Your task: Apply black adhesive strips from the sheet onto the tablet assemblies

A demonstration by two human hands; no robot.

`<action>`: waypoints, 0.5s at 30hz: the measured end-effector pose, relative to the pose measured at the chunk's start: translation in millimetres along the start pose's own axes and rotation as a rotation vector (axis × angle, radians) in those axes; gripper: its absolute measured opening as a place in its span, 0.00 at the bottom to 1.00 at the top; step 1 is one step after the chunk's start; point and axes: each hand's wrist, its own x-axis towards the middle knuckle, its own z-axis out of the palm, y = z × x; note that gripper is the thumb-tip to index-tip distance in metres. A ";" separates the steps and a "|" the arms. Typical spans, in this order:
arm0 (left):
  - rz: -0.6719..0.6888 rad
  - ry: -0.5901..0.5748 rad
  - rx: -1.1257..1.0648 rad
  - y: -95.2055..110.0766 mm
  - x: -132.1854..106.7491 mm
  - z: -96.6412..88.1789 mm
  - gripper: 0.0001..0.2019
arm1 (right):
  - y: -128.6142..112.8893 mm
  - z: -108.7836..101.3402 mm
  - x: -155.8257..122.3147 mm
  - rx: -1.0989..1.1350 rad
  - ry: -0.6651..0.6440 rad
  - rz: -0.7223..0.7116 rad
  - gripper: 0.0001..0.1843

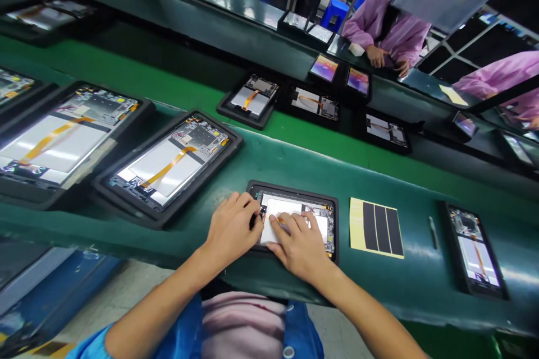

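An opened tablet in a black tray (332,205) lies on the green bench right in front of me, its white battery and circuit board showing. My left hand (231,230) rests on the tray's left edge with fingers curled, pinching a small dark part at the tablet's left end. My right hand (301,244) lies flat over the battery, fingers stretched toward the left hand. A yellow sheet with three black strips (376,228) lies just right of the tray.
Two larger open tablets in trays (168,165) (63,134) sit to the left on the belt. Another tablet (475,249) and a small pen-like tool (433,233) lie at the right. More tablets (252,98) ride the far belt, where people in pink coats (391,28) work.
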 end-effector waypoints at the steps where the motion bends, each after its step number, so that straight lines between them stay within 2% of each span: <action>1: 0.034 0.025 -0.037 -3.0 -4.1 -1.0 0.07 | -0.1 -0.5 0.5 -0.013 -0.005 -0.006 0.26; 4: 0.178 0.076 -0.062 -9.9 -19.2 -4.2 0.11 | 0.0 -1.5 1.2 -0.068 -0.010 -0.036 0.26; 7: 0.277 0.064 0.038 -10.4 -31.5 -5.7 0.15 | 0.0 -1.4 0.4 -0.099 0.002 -0.049 0.26; 15: 0.270 0.044 0.110 -3.8 -37.3 -3.8 0.16 | 0.1 -2.7 3.5 -0.116 -0.009 -0.066 0.27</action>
